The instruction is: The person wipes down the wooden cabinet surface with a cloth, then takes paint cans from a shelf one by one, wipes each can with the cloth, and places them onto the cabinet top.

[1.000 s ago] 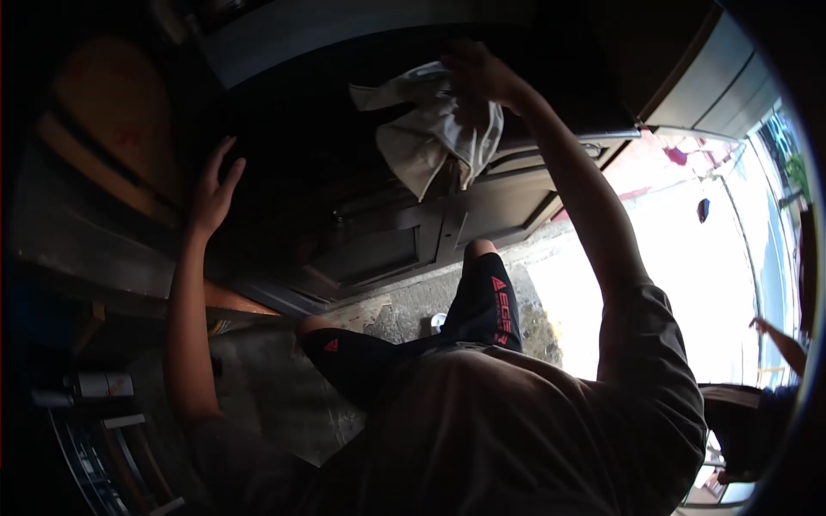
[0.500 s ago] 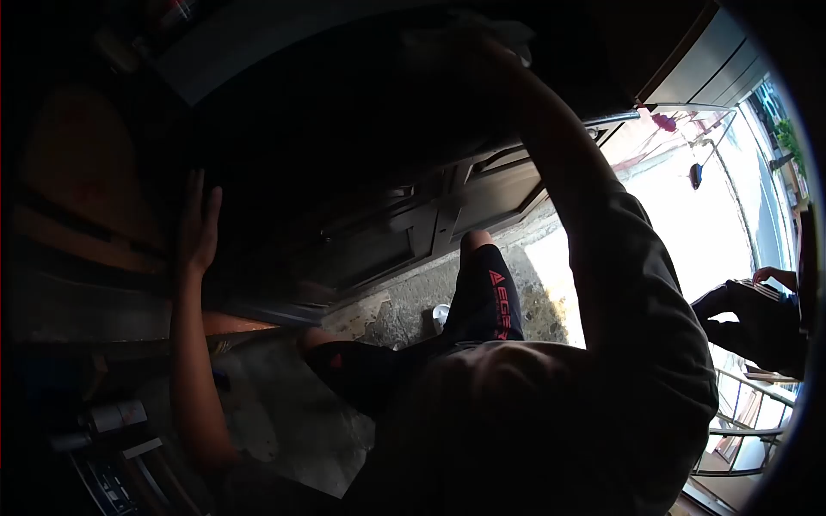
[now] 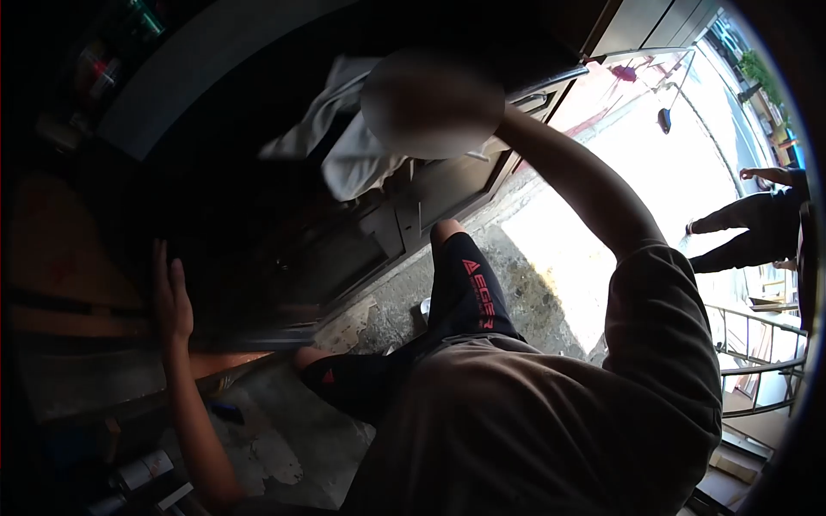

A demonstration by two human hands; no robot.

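One pale cloth [image 3: 354, 161] at the right hand [image 3: 433, 103] (blurred, finger grip unclear), left hand [image 3: 175, 299] with fingers open

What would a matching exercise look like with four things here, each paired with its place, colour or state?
1. Cloth
2. Left hand
3. Shorts
4. Other person

A. Black with red lettering
B. At the far right of the view
C. Pale, at the blurred right hand
D. Open, fingers extended

Right pairs: 1-C, 2-D, 3-A, 4-B.
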